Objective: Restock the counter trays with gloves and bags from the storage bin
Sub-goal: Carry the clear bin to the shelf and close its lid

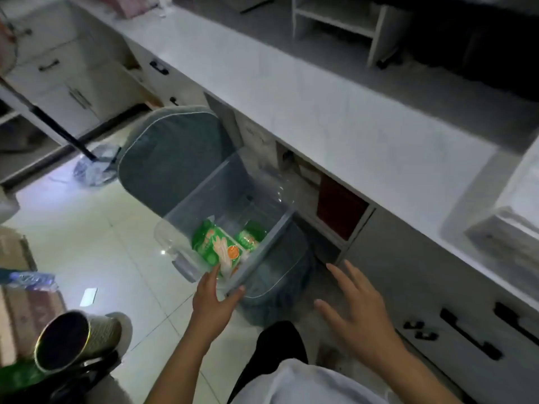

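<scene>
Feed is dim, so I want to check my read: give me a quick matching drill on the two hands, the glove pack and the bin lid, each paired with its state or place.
Things:
1. left hand
2. right hand
3. green glove pack
4. bin lid

States or places:
A. lying inside the clear storage bin
B. flipped up and open
C. fingers spread, holding nothing
D. on the bin's near rim

Pairs: 1-D, 2-C, 3-A, 4-B

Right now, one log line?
left hand: on storage bin rim | right hand: open, empty | glove pack: in bin
</scene>
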Motion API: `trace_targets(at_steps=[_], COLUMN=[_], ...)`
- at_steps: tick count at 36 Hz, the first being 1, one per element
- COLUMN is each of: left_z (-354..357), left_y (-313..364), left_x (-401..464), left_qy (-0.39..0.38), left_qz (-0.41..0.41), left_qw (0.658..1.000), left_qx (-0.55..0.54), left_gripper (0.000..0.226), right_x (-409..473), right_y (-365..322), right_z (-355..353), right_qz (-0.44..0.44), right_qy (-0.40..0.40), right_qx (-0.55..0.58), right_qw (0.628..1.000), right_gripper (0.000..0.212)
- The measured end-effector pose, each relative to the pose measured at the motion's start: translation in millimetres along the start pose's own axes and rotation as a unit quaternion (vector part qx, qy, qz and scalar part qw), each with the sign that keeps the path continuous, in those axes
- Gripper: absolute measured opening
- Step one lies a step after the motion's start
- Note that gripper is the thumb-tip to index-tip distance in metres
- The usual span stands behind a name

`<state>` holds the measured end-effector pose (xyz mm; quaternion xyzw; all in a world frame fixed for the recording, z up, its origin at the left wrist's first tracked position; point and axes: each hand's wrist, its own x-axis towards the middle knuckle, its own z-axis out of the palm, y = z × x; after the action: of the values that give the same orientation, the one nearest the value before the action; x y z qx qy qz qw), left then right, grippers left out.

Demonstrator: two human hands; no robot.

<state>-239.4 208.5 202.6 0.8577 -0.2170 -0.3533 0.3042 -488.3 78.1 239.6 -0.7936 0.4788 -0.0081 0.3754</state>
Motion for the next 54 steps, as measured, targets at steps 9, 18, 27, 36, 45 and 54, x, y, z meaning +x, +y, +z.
trace_targets(at_steps=[9, 18, 27, 36, 45, 54], left_z=[-42.4, -47.1, -29.1, -23.1, -42.7, -101.1], left_y=[-78.2, -137.2, -143.6, -142.4, -143.3, -214.5], left_x=[86.1, 190.0, 216.9, 217.8, 213.6, 165.6], left_qy=[0.03, 0.033, 0.142, 0.218, 0.266, 0.307], left_qz=[-0.212, -0.327, -0.337, -0.206, -0.212, -0.305], left_qw=[0.947, 0.876, 0.855, 0.909, 0.902, 0.873], left_qx=[-0.238, -0.354, -0.367, -0.289, -0.266, -0.226], left_gripper=[0.09, 0.088, 0.077, 0.073, 0.075, 0.07], right_x=[51.5, 91.5, 95.8, 125.6, 189.2, 302.0], right_y=[-63.8, -85.6, -97.3, -128.8, -129.8, -128.3], right_z=[33.8, 65.5, 60.0, 64.5, 82.8, 102.0], right_qz=[0.016, 0.082, 0.147, 0.095, 0.053, 0.058], right_qy=[-0.102, -0.15, -0.141, -0.146, -0.181, -0.157], right_qx=[-0.082, -0.032, -0.021, -0.045, 0.006, 0.085], right_qw=[0.991, 0.985, 0.979, 0.984, 0.982, 0.982], right_gripper=[0.065, 0.054, 0.041, 0.047, 0.045, 0.055])
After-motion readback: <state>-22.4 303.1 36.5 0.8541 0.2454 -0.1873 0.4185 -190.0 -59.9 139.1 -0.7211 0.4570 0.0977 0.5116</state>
